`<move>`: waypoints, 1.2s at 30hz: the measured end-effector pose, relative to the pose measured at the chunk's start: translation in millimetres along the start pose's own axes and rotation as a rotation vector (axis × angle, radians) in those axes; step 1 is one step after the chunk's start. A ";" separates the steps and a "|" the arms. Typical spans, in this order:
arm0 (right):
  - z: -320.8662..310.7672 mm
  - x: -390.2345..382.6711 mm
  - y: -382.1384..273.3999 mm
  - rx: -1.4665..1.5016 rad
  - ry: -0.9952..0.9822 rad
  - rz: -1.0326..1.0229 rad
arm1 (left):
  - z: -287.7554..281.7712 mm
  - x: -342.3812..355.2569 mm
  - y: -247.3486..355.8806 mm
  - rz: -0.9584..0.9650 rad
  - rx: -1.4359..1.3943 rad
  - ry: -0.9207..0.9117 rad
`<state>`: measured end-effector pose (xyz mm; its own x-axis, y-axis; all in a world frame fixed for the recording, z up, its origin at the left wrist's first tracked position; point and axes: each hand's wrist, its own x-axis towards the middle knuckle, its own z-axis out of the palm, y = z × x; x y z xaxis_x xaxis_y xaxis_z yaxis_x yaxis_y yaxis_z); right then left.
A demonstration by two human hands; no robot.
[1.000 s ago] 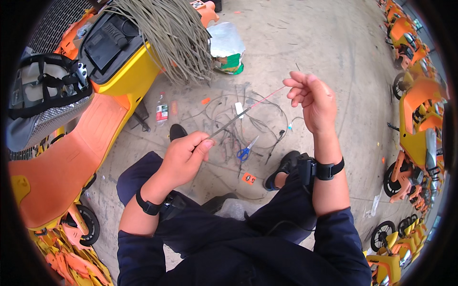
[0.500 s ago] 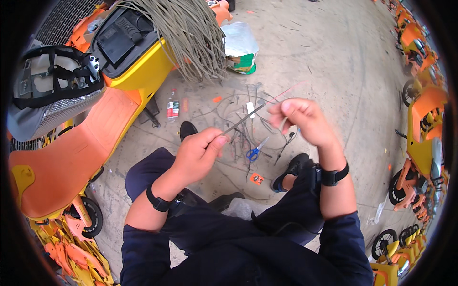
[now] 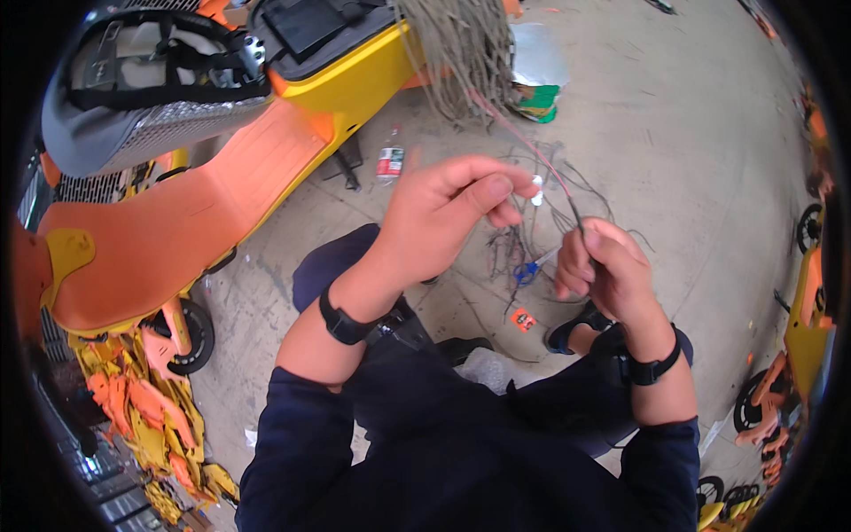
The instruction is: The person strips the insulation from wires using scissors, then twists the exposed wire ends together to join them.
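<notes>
My right hand is closed on a thin cable. Its dark sheath shows just above the fingers, and a long pinkish-red wire runs out of it, up and left. My left hand hovers to the left, thumb and fingers bent but apart, with nothing visible in it. On the floor beneath lie blue-handled scissors, partly hidden by my right hand, among several loose dark cables. A large bundle of grey-brown cables hangs over the yellow scooter body.
An orange scooter footboard and a grey seat-like part stand at left. Nearby are a plastic bottle, a silver-green bag and an orange card. Yellow and orange parts pile up at lower left; more scooters line the right.
The dark cable has passed from my left hand to my right. My left hand has let go and moved up and right; my right hand is lower. The view has shifted.
</notes>
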<state>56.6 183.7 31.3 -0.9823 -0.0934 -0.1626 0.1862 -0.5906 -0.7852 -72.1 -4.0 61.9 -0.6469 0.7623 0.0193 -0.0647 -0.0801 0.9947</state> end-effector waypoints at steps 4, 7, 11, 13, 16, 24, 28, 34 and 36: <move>-0.3 -11.4 0.5 -0.034 -0.014 0.000 | 3.8 2.6 -1.7 -0.054 -0.399 -0.076; -3.7 -13.8 -2.0 -0.185 0.011 0.007 | -2.7 -4.4 0.4 -0.003 -0.179 -0.068; 0.7 -13.7 -4.1 -0.206 0.055 -0.009 | -11.3 -13.9 -0.2 0.362 0.426 0.072; 1.8 -16.5 -5.6 -0.490 0.107 -0.025 | -4.3 -4.6 3.7 0.603 0.706 0.136; -2.3 -16.4 -4.1 -0.764 0.032 -0.214 | 13.3 2.0 7.9 0.809 1.055 0.165; -5.3 -15.3 -7.6 -1.052 0.043 -0.396 | 3.6 -0.9 -10.1 0.474 0.858 -0.125; -10.1 -17.3 -16.3 -1.117 0.072 -0.421 | 1.0 -2.7 -8.1 0.236 0.578 -0.053; -9.6 -20.7 -25.9 -0.982 0.118 -0.307 | -16.8 -3.8 0.2 0.023 0.392 0.079; -14.3 -24.1 -30.1 -0.940 0.140 -0.269 | -25.1 -1.8 1.5 -0.048 0.208 0.118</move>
<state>75.0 215.2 50.2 -0.9942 0.0820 0.0689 -0.0408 0.3043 -0.9517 -90.1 -21.6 60.8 -0.7318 0.6810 -0.0281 0.0527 0.0977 0.9938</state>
